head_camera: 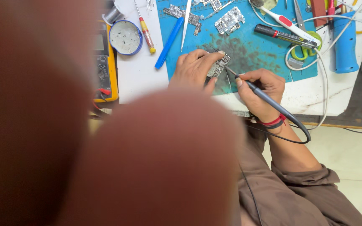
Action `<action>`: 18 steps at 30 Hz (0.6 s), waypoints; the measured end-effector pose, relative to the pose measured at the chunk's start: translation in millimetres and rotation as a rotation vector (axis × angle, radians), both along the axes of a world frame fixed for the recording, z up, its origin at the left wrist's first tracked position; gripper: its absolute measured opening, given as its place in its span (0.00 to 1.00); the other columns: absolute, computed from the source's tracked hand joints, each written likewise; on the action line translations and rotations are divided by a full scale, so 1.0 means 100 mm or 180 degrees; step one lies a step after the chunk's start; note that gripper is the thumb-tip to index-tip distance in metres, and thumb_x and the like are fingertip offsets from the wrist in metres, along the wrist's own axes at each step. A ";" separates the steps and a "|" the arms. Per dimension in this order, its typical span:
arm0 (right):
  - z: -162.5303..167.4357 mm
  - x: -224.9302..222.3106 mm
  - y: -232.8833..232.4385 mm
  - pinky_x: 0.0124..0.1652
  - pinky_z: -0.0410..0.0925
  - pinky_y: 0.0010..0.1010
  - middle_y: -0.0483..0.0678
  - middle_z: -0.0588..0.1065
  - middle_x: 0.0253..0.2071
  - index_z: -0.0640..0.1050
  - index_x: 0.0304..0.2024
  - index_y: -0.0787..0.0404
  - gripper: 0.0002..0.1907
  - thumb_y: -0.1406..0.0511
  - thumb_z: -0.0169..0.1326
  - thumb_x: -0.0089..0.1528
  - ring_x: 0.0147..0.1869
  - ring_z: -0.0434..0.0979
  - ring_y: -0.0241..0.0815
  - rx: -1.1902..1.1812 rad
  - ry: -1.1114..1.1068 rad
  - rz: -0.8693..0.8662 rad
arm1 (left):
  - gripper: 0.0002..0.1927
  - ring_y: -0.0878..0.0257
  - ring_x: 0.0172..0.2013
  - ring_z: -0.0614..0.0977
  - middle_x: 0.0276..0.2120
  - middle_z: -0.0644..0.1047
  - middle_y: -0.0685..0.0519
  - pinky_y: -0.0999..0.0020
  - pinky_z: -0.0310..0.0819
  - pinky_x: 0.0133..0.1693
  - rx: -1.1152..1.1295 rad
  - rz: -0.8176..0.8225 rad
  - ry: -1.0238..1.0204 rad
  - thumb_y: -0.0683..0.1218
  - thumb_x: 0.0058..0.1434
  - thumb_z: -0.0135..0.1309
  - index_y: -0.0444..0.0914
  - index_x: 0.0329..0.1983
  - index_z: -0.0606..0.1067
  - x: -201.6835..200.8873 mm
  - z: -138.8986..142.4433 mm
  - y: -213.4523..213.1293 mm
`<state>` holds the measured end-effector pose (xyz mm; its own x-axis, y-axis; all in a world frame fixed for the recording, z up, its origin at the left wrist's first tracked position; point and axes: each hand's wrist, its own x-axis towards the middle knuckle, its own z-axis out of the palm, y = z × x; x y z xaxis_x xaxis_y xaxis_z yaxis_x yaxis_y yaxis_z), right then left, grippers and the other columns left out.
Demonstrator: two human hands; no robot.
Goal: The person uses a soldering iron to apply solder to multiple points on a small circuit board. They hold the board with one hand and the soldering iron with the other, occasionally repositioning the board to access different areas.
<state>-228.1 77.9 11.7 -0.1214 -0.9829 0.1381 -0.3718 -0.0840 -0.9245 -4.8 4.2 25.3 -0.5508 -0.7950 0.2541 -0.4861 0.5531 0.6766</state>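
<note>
Foreground: blurred brown shape hides our lower left view.
Left hand (pixel 193 69): pinches circuit board (pixel 218 65) steady.
Right hand (pixel 261 93): wraps soldering iron (pixel 259 93); we should keep its tip light.

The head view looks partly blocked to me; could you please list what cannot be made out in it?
- Left of the bench: hidden by a blurred brown shape close to the lens.
- Yellow multimeter: left part covered by that blur.
- Soldering iron tip on the circuit board: contact point too small to tell.
- Circuit board: partly under the left hand.
- Right hand cable: plug end out of sight.
</note>
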 end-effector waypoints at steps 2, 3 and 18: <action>-0.02 0.00 0.02 0.34 0.63 0.19 0.43 0.76 0.34 0.79 0.44 0.67 0.04 0.74 0.61 0.68 0.33 0.70 0.25 -0.0077 -0.0366 -0.0061 | 0.32 0.55 0.61 0.74 0.59 0.78 0.53 0.55 0.62 0.62 -0.0087 -0.0037 0.0037 0.41 0.59 0.57 0.40 0.69 0.66 0.02 0.01 0.02; -0.03 0.00 0.02 0.35 0.64 0.18 0.42 0.76 0.36 0.78 0.46 0.67 0.05 0.74 0.61 0.69 0.34 0.70 0.25 -0.0123 -0.0549 -0.0078 | 0.33 0.55 0.62 0.73 0.61 0.77 0.53 0.55 0.62 0.62 -0.0173 -0.0072 0.0075 0.40 0.60 0.56 0.40 0.70 0.66 0.03 0.00 0.02; 0.00 0.10 -0.10 0.31 0.63 0.18 0.44 0.76 0.31 0.78 0.40 0.69 0.06 0.75 0.64 0.65 0.33 0.70 0.25 -0.0161 -0.0091 -0.0027 | 0.27 0.52 0.54 0.75 0.48 0.77 0.49 0.55 0.63 0.58 -0.0169 0.0291 0.0235 0.44 0.63 0.61 0.40 0.65 0.68 0.00 -0.06 0.02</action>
<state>-217.9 67.9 11.4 -0.1344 -0.9737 0.1841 -0.3462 -0.1279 -0.9294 -4.6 6.2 19.1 -0.4550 -0.8253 0.3344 -0.4859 0.5448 0.6835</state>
